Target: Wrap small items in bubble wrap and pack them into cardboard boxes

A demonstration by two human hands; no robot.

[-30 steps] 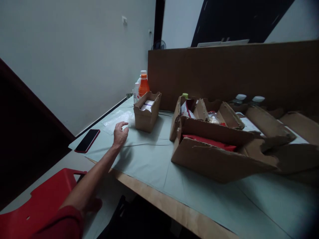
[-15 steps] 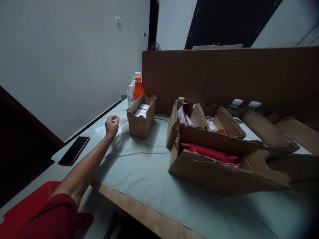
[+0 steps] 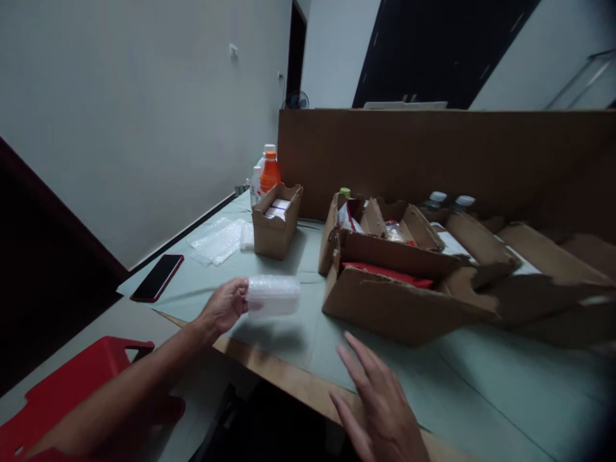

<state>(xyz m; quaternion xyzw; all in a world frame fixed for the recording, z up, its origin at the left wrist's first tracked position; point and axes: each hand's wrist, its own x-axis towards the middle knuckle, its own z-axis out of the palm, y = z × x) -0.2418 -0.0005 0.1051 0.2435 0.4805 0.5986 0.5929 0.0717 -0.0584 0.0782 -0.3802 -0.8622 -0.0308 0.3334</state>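
My left hand (image 3: 222, 307) is closed on a clear bubble-wrap pouch (image 3: 273, 296) and holds it in the air above the green table cover (image 3: 289, 321). My right hand (image 3: 380, 404) hovers over the table's near edge with its fingers stretched out and nothing in it. A small pile of more bubble-wrap pouches (image 3: 219, 240) lies further back on the left. Just past that pile stands a small open cardboard box (image 3: 275, 221) with white packets inside.
A large torn cardboard box (image 3: 409, 298) holding something red fills the middle right, with more open boxes behind it. A dark phone (image 3: 157, 278) lies at the table's left edge. Bottles (image 3: 267, 173) stand by the brown back panel (image 3: 433, 160). A red stool (image 3: 72, 391) sits at lower left.
My left hand reached to the pouch pile, closed on one pouch and brought it back toward me. My right hand has come into view at the bottom.
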